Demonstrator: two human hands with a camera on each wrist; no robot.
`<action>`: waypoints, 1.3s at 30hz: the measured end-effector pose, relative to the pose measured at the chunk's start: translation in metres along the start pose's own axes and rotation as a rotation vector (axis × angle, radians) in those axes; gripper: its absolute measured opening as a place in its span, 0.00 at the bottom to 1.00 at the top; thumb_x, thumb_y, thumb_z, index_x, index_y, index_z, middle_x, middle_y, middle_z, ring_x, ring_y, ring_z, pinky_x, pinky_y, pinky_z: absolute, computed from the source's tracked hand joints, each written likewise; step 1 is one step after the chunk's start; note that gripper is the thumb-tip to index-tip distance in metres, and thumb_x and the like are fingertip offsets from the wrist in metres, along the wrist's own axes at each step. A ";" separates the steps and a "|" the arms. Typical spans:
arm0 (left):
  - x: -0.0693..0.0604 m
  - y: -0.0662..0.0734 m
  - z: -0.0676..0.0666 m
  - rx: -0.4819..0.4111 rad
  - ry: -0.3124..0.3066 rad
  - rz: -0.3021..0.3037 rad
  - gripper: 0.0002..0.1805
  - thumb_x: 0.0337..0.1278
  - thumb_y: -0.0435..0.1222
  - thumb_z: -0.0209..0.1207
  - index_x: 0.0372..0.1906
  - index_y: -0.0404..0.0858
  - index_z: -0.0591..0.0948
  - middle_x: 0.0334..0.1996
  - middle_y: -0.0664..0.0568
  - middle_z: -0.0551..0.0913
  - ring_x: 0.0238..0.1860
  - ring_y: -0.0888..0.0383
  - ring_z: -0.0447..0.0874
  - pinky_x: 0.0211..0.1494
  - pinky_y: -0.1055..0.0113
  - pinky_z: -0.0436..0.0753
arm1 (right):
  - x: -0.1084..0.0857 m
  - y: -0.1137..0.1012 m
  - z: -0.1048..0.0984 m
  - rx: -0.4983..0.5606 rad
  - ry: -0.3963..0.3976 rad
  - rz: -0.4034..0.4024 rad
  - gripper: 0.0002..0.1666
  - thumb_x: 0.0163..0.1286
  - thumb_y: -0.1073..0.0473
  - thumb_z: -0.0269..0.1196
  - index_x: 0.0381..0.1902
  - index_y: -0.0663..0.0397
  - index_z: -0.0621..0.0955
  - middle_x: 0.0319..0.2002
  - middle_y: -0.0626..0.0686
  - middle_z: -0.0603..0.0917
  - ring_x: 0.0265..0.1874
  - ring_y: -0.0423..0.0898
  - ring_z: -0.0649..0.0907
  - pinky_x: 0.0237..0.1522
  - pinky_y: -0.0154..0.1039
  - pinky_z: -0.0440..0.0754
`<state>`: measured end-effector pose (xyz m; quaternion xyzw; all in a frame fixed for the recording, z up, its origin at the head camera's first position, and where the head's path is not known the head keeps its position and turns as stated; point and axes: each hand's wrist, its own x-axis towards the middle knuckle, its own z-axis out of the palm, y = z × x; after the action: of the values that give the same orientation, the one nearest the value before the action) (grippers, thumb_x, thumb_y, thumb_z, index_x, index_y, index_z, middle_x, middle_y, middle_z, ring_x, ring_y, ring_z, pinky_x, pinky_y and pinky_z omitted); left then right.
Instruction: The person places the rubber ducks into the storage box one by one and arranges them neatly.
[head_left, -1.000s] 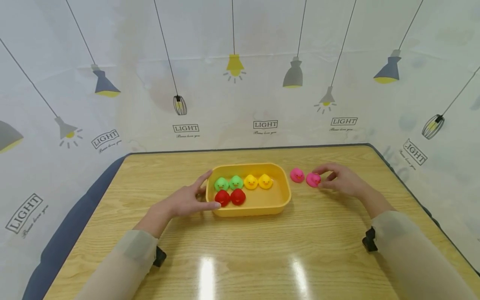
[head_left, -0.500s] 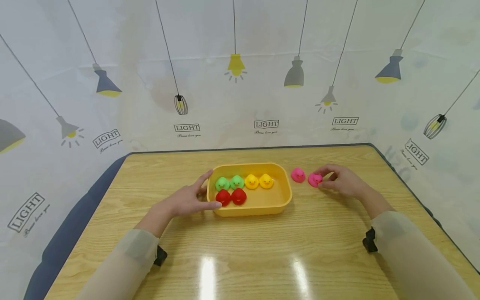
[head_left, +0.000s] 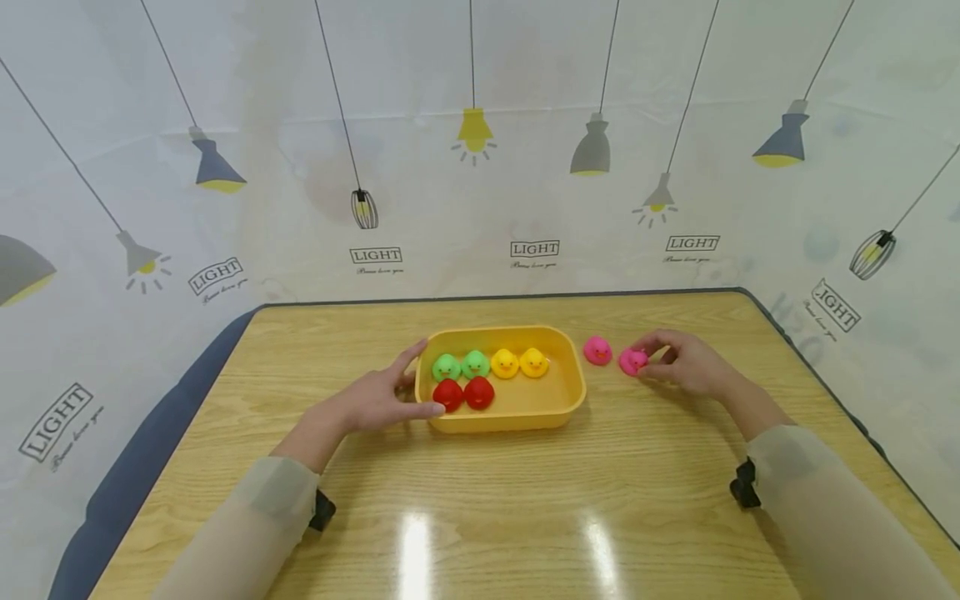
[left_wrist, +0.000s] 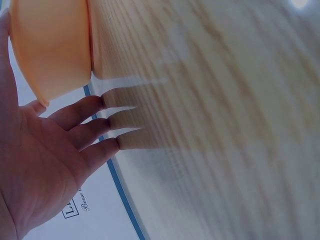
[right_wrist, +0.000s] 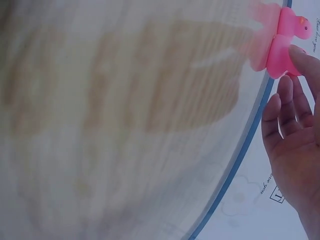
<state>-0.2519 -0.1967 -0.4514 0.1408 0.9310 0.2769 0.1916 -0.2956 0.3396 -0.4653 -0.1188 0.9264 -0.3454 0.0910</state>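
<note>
A yellow plastic tray (head_left: 543,396) stands on the table with my left hand (head_left: 378,400) spread across its left end. The thumb lies over the front rim and the forefinger reaches the back rim; the other fingers stretch down beside the tray in the left wrist view. Inside are two green ducks (head_left: 476,364), two yellow ducks (head_left: 505,363) and two red ducks (head_left: 479,392). To the right of the tray, my right hand (head_left: 686,362) pinches a pink rubber duck (head_left: 632,361) between thumb and forefinger. Another pink duck (head_left: 597,351) sits between that one and the tray.
The wood-grain table (head_left: 525,508) has a dark edge along the back. A white sheet (head_left: 450,75) printed with hanging lamps rises behind it and at both sides. The right part of the tray's floor shows bare beside the ducks.
The head view has drifted very slightly, so everything appears a little further right. Both hands keep their places at the tray and the pink duck.
</note>
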 end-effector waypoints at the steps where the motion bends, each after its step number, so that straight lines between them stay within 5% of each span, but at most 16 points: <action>1: 0.000 0.000 0.000 -0.001 0.001 -0.002 0.65 0.56 0.78 0.65 0.88 0.76 0.36 0.83 0.48 0.71 0.83 0.29 0.65 0.82 0.26 0.64 | -0.001 0.000 0.000 -0.002 0.004 -0.003 0.23 0.76 0.56 0.74 0.66 0.51 0.84 0.59 0.61 0.84 0.40 0.51 0.81 0.38 0.39 0.83; 18: -0.001 0.001 0.000 -0.019 0.000 -0.015 0.66 0.54 0.78 0.66 0.88 0.77 0.37 0.84 0.45 0.71 0.83 0.29 0.65 0.83 0.25 0.63 | -0.016 -0.026 -0.001 0.024 0.042 -0.095 0.24 0.73 0.52 0.77 0.63 0.50 0.84 0.55 0.57 0.84 0.38 0.48 0.79 0.37 0.35 0.80; 39: 0.000 0.001 0.001 -0.019 0.003 -0.014 0.65 0.54 0.78 0.66 0.88 0.78 0.37 0.83 0.45 0.71 0.83 0.30 0.67 0.83 0.26 0.64 | -0.012 -0.099 0.024 0.018 0.110 -0.335 0.21 0.70 0.60 0.78 0.58 0.48 0.88 0.41 0.52 0.84 0.32 0.47 0.78 0.34 0.32 0.78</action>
<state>-0.2513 -0.1956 -0.4521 0.1319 0.9296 0.2845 0.1935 -0.2620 0.2555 -0.4167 -0.2515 0.8942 -0.3699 -0.0174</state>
